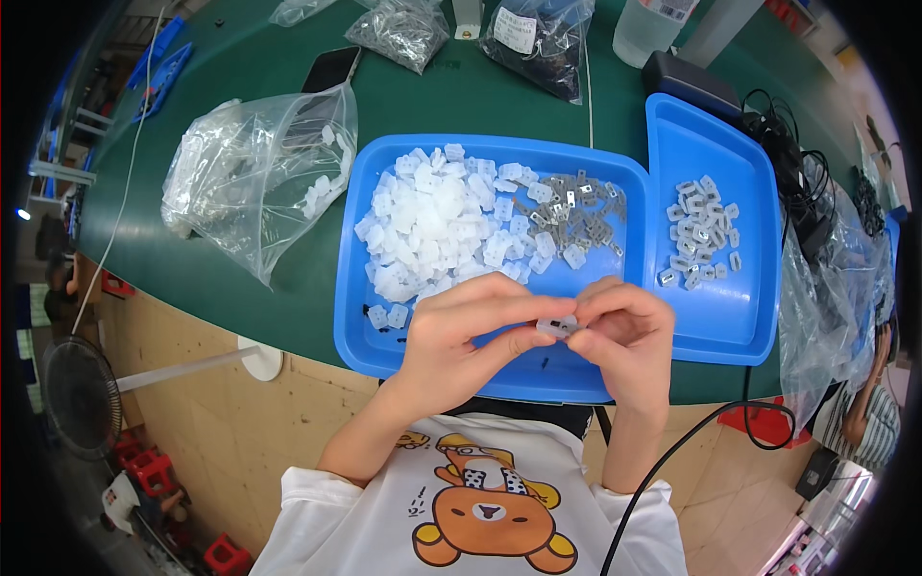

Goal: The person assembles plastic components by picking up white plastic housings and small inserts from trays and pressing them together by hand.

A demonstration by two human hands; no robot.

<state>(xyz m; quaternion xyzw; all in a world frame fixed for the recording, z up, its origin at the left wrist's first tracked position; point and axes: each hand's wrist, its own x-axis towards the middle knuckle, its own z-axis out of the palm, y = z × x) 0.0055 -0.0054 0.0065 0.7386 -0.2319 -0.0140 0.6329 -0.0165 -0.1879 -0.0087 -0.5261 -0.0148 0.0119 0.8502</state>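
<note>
Between my two hands, over the near edge of a blue tray [499,386], is a small translucent white plastic piece [557,327] with a dark slot. My left hand [480,322] pinches it between thumb and fingertips from the left. From the right, my right hand [624,331] closes thumb and forefinger at its other end; whether a metal part sits in those fingers is hidden. Beyond my hands, the tray holds a big heap of white plastic pieces [432,216] and, to its right, a pile of small grey metal clips [579,206].
A second blue tray [715,331] on the right holds several white pieces with metal in them [703,230]. An open clear plastic bag [269,178] lies left, near a phone [332,69]. Bags of parts [399,34] stand at the back. A black cable [663,461] crosses beside my right arm.
</note>
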